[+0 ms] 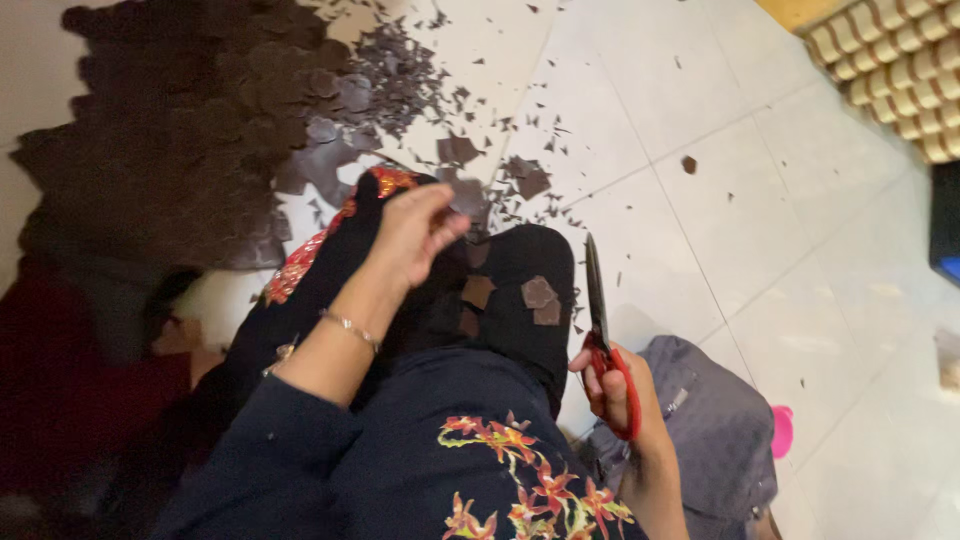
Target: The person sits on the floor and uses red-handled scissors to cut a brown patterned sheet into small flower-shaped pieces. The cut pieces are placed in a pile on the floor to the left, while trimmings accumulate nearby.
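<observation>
Two hands: both at work over a lap in dark floral cloth, seen from above.
Right hand: the right hand [612, 385] is closed through the red loop handles of the red-handled scissors with long dark blades [598, 318]; blades shut and pointing away from the body, likely parked clear of the lap.
Grey bag: a grey fabric bag [710, 430] lies on the floor just beside that hand, a pink round object [782, 430] touching its far edge.
Left hand: the left hand [412, 232], a thin bracelet at its wrist, hangs over the raised knee with fingers curled loosely; blurred, so I cannot tell whether it pinches anything.
Lap pieces: small brown cut pieces of sheet material [540, 297] rest on the black-clad knee, between the two hands, seemingly dropped where they were trimmed.
Floor scraps: dark slivers and offcuts [520, 178] scatter across the white tiled floor [760, 220] just beyond the knee.
Pile: a big heap of dark brown rounded cut shapes [180, 140] sits far left, gathered apart from the waste.
Far corner: a woven cream-and-tan mat [900, 70] at top right, well apart.
</observation>
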